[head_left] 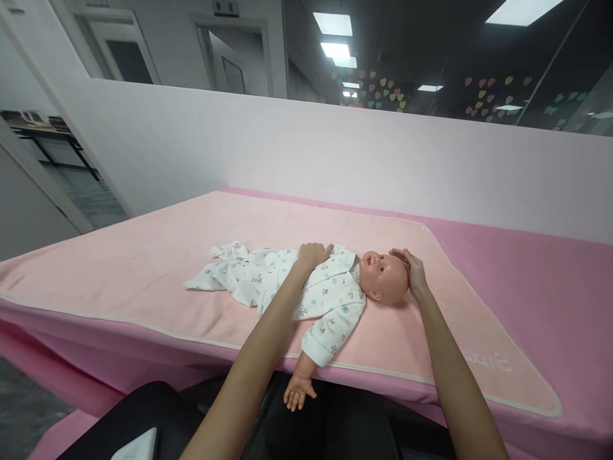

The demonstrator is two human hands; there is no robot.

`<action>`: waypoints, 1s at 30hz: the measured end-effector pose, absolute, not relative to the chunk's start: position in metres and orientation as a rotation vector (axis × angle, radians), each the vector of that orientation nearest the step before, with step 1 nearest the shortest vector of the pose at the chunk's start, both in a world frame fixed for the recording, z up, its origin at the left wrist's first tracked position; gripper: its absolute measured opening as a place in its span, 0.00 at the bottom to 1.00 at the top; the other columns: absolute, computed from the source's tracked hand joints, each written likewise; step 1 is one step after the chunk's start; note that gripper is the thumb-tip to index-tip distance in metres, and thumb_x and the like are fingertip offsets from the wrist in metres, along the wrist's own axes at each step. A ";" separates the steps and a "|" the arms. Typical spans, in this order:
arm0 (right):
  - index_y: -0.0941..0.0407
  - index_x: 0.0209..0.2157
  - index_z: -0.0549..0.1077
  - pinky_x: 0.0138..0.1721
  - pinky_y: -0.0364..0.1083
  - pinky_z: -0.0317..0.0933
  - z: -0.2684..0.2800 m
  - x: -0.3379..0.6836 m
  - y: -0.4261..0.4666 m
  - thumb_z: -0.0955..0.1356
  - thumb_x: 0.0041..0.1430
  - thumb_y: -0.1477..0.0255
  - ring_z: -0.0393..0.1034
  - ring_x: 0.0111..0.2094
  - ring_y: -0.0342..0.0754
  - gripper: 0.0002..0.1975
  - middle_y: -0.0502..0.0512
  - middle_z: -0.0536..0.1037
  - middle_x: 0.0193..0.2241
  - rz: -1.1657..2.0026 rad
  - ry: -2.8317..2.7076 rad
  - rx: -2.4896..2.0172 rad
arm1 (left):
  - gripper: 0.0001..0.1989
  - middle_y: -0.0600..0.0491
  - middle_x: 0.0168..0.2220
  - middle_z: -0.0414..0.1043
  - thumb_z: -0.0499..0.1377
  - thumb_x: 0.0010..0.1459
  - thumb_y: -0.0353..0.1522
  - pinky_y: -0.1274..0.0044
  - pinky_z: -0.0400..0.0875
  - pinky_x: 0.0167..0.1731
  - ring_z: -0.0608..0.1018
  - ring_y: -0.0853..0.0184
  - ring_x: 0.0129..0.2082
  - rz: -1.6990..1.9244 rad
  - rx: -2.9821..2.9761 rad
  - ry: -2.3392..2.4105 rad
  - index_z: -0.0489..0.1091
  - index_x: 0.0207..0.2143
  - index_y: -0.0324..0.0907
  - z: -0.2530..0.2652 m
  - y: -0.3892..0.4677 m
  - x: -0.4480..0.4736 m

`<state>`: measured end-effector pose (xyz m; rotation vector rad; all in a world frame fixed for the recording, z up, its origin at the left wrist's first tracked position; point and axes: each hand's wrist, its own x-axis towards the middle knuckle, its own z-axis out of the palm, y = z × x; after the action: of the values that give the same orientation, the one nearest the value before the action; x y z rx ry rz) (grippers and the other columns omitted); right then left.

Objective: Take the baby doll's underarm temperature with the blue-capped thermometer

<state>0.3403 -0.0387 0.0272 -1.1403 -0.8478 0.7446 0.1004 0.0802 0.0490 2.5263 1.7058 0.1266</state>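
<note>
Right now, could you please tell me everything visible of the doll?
The doll has a hairless, plastic-looking head and a white patterned cloth outfit. It lies on its back on the pink mat, head rightward in the picture, one arm reaching past the mat's near edge. The left hand rests on its torso; the right hand touches its head.

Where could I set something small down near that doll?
The peach fabric mat is bare left of the plastic doll in white printed clothes and between it and the white wall; the pink cloth right of the mat is bare too. Crowded: the middle, with the left hand on the doll and the right hand at its head.
</note>
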 end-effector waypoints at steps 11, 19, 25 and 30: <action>0.58 0.29 0.77 0.41 0.48 0.61 0.031 0.335 -0.044 0.68 0.43 0.56 0.70 0.40 0.54 0.20 0.55 0.78 0.33 0.841 -0.991 -1.233 | 0.29 0.41 0.38 0.73 0.36 0.59 0.43 0.68 0.61 0.42 0.73 0.56 0.41 0.134 2.529 1.699 0.71 0.35 0.36 0.047 0.083 0.100; 0.58 0.27 0.77 0.40 0.48 0.62 0.035 0.333 -0.046 0.69 0.41 0.55 0.70 0.39 0.55 0.20 0.53 0.79 0.31 0.847 -0.960 -1.240 | 0.29 0.42 0.39 0.73 0.36 0.59 0.44 0.68 0.61 0.42 0.73 0.56 0.41 0.136 2.526 1.704 0.72 0.36 0.36 0.047 0.082 0.100; 0.56 0.29 0.77 0.48 0.48 0.58 0.029 0.338 -0.041 0.68 0.42 0.57 0.68 0.44 0.52 0.17 0.54 0.77 0.37 0.740 -0.990 -1.167 | 0.29 0.42 0.39 0.73 0.36 0.59 0.43 0.68 0.61 0.42 0.73 0.56 0.41 0.134 2.525 1.704 0.72 0.36 0.36 0.048 0.081 0.100; 0.55 0.32 0.75 0.47 0.50 0.59 0.027 0.345 -0.039 0.68 0.42 0.56 0.70 0.42 0.51 0.19 0.54 0.77 0.38 0.706 -0.813 -1.088 | 0.29 0.42 0.39 0.73 0.36 0.59 0.43 0.69 0.61 0.42 0.73 0.56 0.41 0.137 2.524 1.707 0.72 0.36 0.36 0.048 0.080 0.100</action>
<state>0.3451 -0.0386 0.0266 -1.0885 -0.8127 0.7062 0.1002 0.0802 0.0484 2.5237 1.7066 0.1374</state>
